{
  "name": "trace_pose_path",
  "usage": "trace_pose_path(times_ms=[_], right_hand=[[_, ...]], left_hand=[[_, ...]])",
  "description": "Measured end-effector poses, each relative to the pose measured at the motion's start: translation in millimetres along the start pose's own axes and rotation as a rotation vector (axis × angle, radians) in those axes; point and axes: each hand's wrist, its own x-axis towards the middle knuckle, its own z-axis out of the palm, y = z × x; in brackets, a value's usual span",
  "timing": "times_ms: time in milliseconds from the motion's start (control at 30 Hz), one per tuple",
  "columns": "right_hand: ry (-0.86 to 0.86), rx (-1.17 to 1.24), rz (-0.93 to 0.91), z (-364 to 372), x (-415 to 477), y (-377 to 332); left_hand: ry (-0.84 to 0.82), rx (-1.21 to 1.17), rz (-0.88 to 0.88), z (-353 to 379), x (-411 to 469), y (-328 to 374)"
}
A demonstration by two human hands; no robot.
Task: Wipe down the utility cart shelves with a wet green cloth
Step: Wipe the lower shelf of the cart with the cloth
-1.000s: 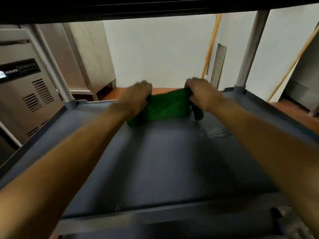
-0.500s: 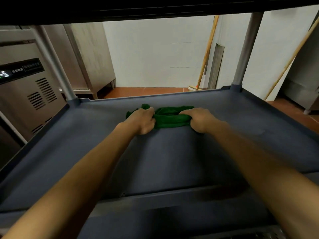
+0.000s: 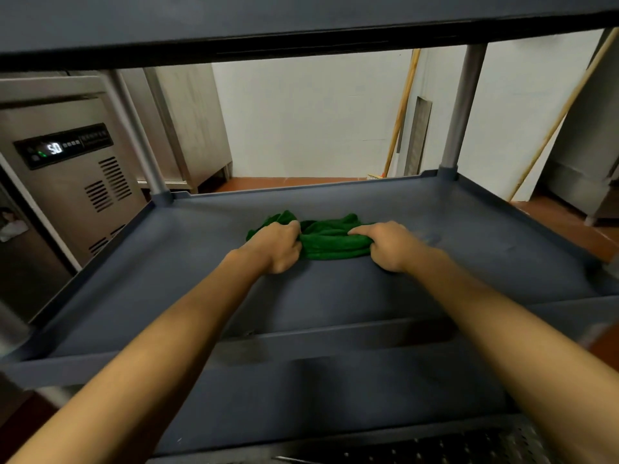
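A bunched green cloth (image 3: 330, 241) lies on the dark grey plastic middle shelf (image 3: 485, 259) of the utility cart, a little toward 12 o'clock from the shelf's centre and well apart from its raised rim on every side. Both hands clench it. The left hand (image 3: 276, 244) grips the cloth's 9 o'clock end, knuckles up and fingers curled into the folds, and a green corner pokes out past it toward 10 o'clock. The right hand (image 3: 390, 246) grips the 3 o'clock end, its index finger laid along the top of the fabric and the other fingers tucked under. Between the hands the cloth is gathered into long ridges running from 9 to 3 o'clock, and it rests on the shelf surface. Both bare forearms reach in from 6 o'clock over the shelf's near rim.

The dark underside of the upper shelf (image 3: 234, 25) spans the view at 12 o'clock, carried by a round grey post (image 3: 464, 108) at each far corner. At 9 o'clock stands a stainless steel appliance (image 3: 67, 202) with vent slots and a lit display. Toward 1 o'clock a wooden broom handle (image 3: 400, 112) leans on the white wall (image 3: 301, 122); a second wooden pole (image 3: 562, 112) slants at 2 o'clock. Red-brown floor tiles (image 3: 284, 181) show beyond the shelf's far rim
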Motion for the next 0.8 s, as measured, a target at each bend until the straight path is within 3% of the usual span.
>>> trace_pose_path(times_ms=[367, 800], right_hand=[[-0.012, 0.024, -0.076, 1.4, -52.3, 2.4], [-0.094, 0.021, -0.142, -14.2, -96.1, -6.9]], left_hand=[[0.059, 0.018, 0.036, 0.8, -46.6, 17.4], [-0.025, -0.001, 0.061, -7.3, -80.0, 30.3]])
